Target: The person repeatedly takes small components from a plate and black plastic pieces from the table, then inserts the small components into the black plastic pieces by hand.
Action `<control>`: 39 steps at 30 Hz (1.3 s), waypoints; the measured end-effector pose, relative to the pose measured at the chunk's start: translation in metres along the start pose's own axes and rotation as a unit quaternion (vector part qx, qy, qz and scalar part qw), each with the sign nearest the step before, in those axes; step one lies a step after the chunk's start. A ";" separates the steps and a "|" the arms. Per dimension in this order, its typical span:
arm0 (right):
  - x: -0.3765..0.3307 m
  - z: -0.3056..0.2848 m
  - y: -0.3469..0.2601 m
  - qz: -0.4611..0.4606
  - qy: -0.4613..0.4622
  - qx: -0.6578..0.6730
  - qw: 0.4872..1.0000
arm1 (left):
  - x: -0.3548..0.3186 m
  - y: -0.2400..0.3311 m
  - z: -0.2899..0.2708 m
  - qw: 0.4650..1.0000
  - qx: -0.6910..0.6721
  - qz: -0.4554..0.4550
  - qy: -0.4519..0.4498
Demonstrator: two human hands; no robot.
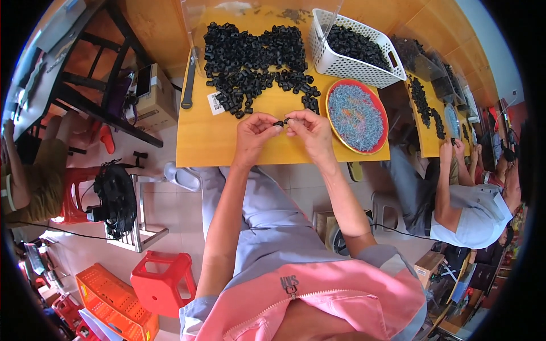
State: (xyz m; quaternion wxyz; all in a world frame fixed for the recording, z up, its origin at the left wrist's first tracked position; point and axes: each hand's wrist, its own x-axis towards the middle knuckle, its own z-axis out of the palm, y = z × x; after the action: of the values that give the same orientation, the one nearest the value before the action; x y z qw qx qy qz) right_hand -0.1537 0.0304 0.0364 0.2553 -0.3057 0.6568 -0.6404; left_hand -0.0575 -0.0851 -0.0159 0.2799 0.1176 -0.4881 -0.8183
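Near the middle of the frame, the left hand (253, 138) has its thumb and forefinger pinched together on a small black piece (278, 123). The right hand (314, 134) meets it from the right, thumb and forefinger nearly closed at a dark bit beside that piece; whether this is a second part or the same one, I cannot tell. Both hands are above the front part of a yellow tabletop (199, 142).

Just beyond the fingers, a broad heap of black cylindrical parts (244, 57) spreads over the upper centre of the frame, with a white printed label (215, 103) at its lower left edge. Right of the right hand is a red and yellow round tray (384, 116) full of small pale blue-grey pieces (355, 116); above it, a white perforated basket (364, 75) holds more black parts.

Out in the room, a red plastic stool (163, 284) and an orange crate (111, 301) stand on the tiled floor (187, 221) at lower left. A cardboard box (156, 102) is at upper left. At the right edge, another person (472, 213) sits at a similar yellow table (429, 145).
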 end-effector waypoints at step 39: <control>0.001 0.020 0.019 -0.121 0.048 -0.231 0.964 | 0.003 -0.008 0.016 0.991 0.067 0.030 0.108</control>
State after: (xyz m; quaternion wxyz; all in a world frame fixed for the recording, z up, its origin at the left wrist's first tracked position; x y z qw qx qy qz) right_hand -0.1415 0.0160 0.0166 0.0663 -0.4025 0.7561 -0.5117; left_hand -0.0697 -0.0724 -0.0148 0.3466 0.2092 -0.5122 -0.7575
